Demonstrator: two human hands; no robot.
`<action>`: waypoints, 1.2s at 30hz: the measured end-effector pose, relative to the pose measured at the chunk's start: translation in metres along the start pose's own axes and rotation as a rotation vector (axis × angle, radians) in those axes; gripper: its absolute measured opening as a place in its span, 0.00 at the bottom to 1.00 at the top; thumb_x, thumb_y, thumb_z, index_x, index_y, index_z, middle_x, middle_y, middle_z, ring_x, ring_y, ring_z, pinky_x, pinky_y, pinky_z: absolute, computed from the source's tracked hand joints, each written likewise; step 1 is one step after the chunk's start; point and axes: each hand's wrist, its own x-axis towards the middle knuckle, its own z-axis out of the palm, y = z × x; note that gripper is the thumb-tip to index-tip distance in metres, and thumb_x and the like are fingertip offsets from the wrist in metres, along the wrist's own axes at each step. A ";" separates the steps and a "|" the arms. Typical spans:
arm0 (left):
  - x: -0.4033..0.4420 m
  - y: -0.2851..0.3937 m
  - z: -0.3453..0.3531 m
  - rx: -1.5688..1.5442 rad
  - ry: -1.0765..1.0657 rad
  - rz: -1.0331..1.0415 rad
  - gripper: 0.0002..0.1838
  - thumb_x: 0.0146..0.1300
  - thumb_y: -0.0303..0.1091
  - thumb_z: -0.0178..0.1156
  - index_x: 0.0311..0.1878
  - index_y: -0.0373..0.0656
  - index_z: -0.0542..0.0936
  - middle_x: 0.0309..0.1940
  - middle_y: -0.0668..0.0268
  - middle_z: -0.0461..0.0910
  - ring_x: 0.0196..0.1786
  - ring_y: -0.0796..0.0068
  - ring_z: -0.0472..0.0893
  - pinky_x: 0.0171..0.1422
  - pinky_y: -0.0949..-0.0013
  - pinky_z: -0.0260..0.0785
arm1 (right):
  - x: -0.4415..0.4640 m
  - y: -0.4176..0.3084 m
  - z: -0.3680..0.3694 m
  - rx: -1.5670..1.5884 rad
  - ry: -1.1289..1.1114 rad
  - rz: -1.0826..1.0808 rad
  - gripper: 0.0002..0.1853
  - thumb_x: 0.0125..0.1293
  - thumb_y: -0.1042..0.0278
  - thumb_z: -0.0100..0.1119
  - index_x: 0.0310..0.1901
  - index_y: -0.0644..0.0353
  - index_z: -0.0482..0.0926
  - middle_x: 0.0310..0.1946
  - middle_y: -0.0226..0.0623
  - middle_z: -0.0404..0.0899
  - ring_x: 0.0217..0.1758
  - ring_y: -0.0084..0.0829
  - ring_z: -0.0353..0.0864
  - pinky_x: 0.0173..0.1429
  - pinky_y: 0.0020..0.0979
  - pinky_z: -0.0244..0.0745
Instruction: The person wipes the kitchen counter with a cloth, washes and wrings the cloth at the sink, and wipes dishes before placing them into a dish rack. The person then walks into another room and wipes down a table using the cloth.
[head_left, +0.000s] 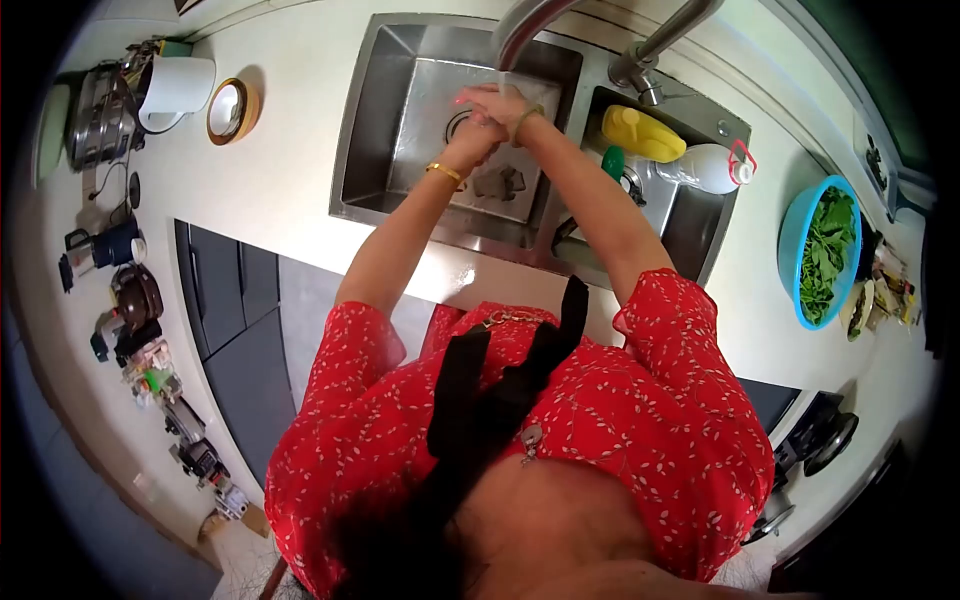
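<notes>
Black ribbon [460,395] crosses the red blouse [620,400]. Over the left sink basin [415,90], beneath the overhanging faucet [528,28], the right hand's [497,102] grip is partly open, touching the left hand [476,142], its grip too hidden to tell. Right: yellow bottle [645,135], clear jug [703,168], blue tub [799,235]. Left tabletop [290,170]: mug [180,85].

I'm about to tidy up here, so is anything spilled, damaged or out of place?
One thing looks slightly odd: a dark, uneven patch on the floor of the left basin, just nearer than the left hand. It may be water or a reflection; I cannot tell. I see no clear damage.
</notes>
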 end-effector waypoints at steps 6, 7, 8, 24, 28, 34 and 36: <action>0.043 -0.038 -0.001 0.897 0.296 0.375 0.17 0.44 0.44 0.57 0.30 0.40 0.73 0.25 0.51 0.76 0.31 0.50 0.75 0.38 0.55 0.66 | -0.003 0.013 0.002 0.134 0.455 -0.050 0.11 0.55 0.62 0.52 0.30 0.62 0.75 0.20 0.30 0.71 0.23 0.21 0.67 0.29 0.24 0.63; 0.040 -0.031 0.002 0.906 0.294 0.351 0.19 0.44 0.45 0.57 0.33 0.40 0.72 0.27 0.51 0.76 0.32 0.51 0.75 0.38 0.55 0.67 | 0.000 0.019 -0.001 0.164 0.497 -0.124 0.11 0.56 0.61 0.53 0.30 0.61 0.75 0.21 0.30 0.72 0.24 0.22 0.68 0.30 0.24 0.64; 0.035 -0.024 0.002 0.917 0.285 0.330 0.20 0.43 0.46 0.57 0.36 0.40 0.72 0.29 0.51 0.76 0.33 0.51 0.75 0.39 0.56 0.67 | 0.005 0.030 -0.005 0.196 0.545 -0.199 0.11 0.56 0.60 0.53 0.31 0.61 0.75 0.22 0.31 0.72 0.24 0.22 0.68 0.31 0.24 0.65; 0.048 0.010 -0.011 0.391 -0.217 0.394 0.07 0.52 0.26 0.59 0.32 0.38 0.71 0.21 0.70 0.71 0.25 0.86 0.68 0.29 0.79 0.61 | -0.025 0.060 -0.037 0.044 0.581 -0.292 0.29 0.56 0.44 0.48 0.44 0.67 0.70 0.38 0.45 0.74 0.40 0.33 0.73 0.44 0.28 0.67; 0.039 0.022 -0.008 0.657 -0.059 0.497 0.07 0.56 0.30 0.55 0.35 0.38 0.73 0.25 0.67 0.75 0.28 0.83 0.71 0.32 0.78 0.63 | -0.028 0.068 -0.047 -0.317 0.646 -0.248 0.33 0.51 0.43 0.53 0.46 0.68 0.69 0.43 0.49 0.72 0.45 0.37 0.73 0.48 0.29 0.66; 0.013 0.036 0.010 0.720 0.085 0.745 0.10 0.57 0.34 0.53 0.37 0.38 0.74 0.25 0.64 0.76 0.28 0.82 0.72 0.34 0.76 0.64 | -0.026 0.074 -0.045 -0.249 0.533 -0.321 0.28 0.48 0.54 0.59 0.47 0.65 0.69 0.45 0.49 0.72 0.48 0.39 0.72 0.51 0.30 0.66; 0.004 0.047 0.011 0.704 0.091 0.571 0.09 0.57 0.33 0.53 0.36 0.36 0.75 0.27 0.65 0.76 0.29 0.81 0.71 0.36 0.77 0.63 | -0.024 0.076 -0.043 -0.327 0.530 -0.361 0.26 0.47 0.59 0.61 0.47 0.65 0.69 0.44 0.47 0.73 0.47 0.38 0.72 0.51 0.30 0.67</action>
